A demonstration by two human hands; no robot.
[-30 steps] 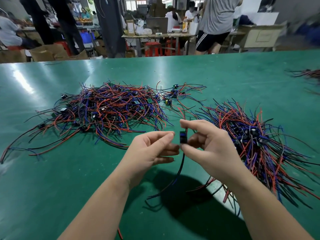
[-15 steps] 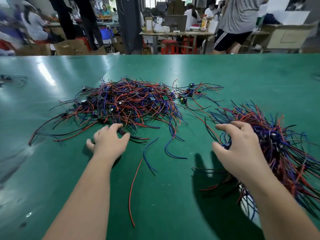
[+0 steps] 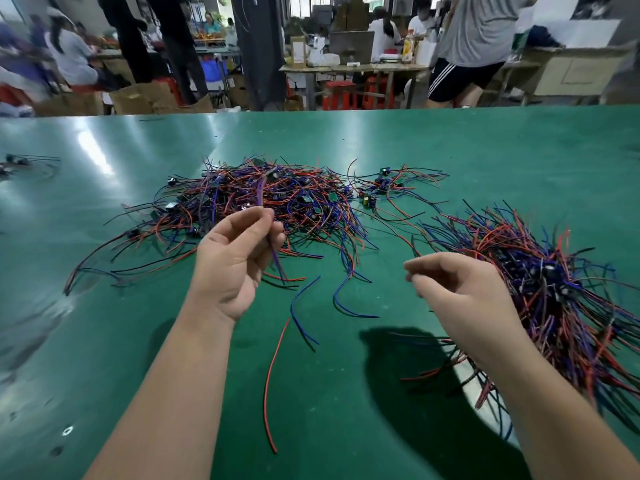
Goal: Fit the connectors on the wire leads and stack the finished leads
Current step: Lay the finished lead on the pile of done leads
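The left hand (image 3: 235, 258) pinches a thin blue-violet wire lead (image 3: 260, 194) above the green table (image 3: 485, 150), just in front of the tangled red, blue and black loose leads (image 3: 311, 199). The right hand (image 3: 460, 292) hangs loosely curled, its grip apparently empty, beside the stacked heap (image 3: 554, 271). Such a light pinch might let the lead slip, or it might drag snagged neighbours along.

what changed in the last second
The left hand rose from the left pile and now pinches a blue lead. The right hand let go of what it held at the right pile and drew back, apparently empty. Both piles and the loose red wire stayed put.
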